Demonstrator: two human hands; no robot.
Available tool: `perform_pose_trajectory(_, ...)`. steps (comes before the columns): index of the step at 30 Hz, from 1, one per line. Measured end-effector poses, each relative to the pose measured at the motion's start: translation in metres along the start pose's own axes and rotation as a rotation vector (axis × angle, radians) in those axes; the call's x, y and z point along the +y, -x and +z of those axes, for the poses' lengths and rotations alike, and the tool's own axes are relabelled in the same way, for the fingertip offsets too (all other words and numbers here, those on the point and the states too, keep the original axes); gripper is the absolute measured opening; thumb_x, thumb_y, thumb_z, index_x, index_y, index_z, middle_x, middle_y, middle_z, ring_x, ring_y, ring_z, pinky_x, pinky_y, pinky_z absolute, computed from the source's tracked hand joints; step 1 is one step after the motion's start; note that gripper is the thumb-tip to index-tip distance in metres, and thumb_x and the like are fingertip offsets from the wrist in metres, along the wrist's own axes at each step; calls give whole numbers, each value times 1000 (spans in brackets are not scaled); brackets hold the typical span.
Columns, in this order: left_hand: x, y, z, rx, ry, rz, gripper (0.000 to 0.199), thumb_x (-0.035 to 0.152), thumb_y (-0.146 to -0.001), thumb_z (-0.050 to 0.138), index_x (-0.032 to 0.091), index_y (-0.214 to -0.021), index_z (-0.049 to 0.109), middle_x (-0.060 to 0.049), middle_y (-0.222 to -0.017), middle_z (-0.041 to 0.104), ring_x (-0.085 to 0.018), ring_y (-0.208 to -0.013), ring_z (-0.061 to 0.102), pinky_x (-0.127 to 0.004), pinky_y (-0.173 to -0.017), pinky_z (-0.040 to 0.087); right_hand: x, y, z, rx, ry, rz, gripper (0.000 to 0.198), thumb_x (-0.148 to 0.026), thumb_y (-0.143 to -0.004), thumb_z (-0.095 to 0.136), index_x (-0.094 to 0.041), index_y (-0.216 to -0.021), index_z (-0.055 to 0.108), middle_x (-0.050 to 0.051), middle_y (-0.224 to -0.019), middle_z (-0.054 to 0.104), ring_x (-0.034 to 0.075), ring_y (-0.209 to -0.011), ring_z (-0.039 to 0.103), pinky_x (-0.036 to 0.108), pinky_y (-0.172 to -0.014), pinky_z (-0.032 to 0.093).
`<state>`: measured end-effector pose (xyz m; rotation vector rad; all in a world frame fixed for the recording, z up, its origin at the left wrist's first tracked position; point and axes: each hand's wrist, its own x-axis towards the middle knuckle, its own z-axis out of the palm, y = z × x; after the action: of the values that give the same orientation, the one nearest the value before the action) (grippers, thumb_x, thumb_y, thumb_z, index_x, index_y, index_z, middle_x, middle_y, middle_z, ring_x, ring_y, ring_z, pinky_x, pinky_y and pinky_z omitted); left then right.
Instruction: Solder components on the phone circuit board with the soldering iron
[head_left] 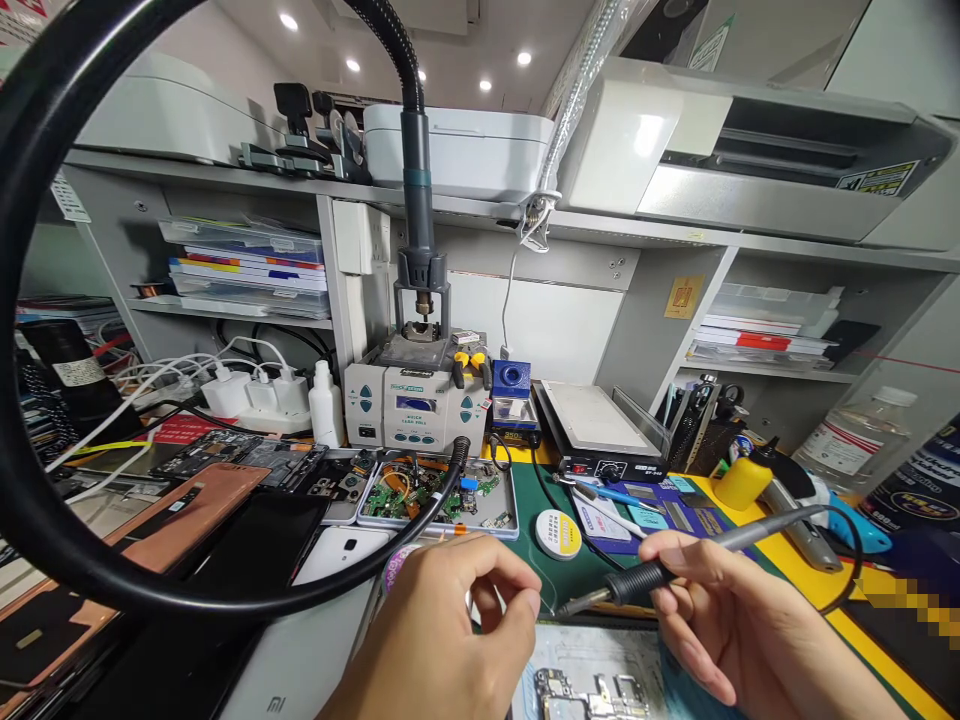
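Note:
My right hand [712,600] holds a soldering iron [637,580] like a pen, its tip pointing left. Close to that tip, my left hand [457,620] has thumb and index finger pinched together. A thin pale wire [552,585] shows by the pinch and seems to come from it; the fingers hide its held end. Below both hands lies a phone circuit board [592,695] on a pale work holder [607,650], cut off by the bottom edge. The iron's tip is above the board, apart from it. A round white-and-yellow tin [558,534] sits just beyond.
A black hot-air hose [225,600] loops across the left side. Behind stand a rework station [416,405], a tray of circuit boards [514,500] and a heating plate [600,420]. Phones and phone parts [315,620] cover the left. A yellow-capped bottle [742,485] and tools stand right.

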<state>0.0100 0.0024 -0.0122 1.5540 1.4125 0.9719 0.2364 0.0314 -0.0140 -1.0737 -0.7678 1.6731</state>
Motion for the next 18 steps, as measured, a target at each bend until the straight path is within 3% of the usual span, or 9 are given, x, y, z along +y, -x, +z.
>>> perform_pose_trajectory(18, -2, -2, 1, 7, 0, 38, 24, 37, -80, 58, 19, -76, 72, 1, -61, 57, -14, -56, 50, -25, -51, 38, 0, 0, 0, 16, 18, -6, 8, -22, -81, 70, -14, -79, 71, 7, -54, 70, 11, -32, 54, 17, -30, 43)
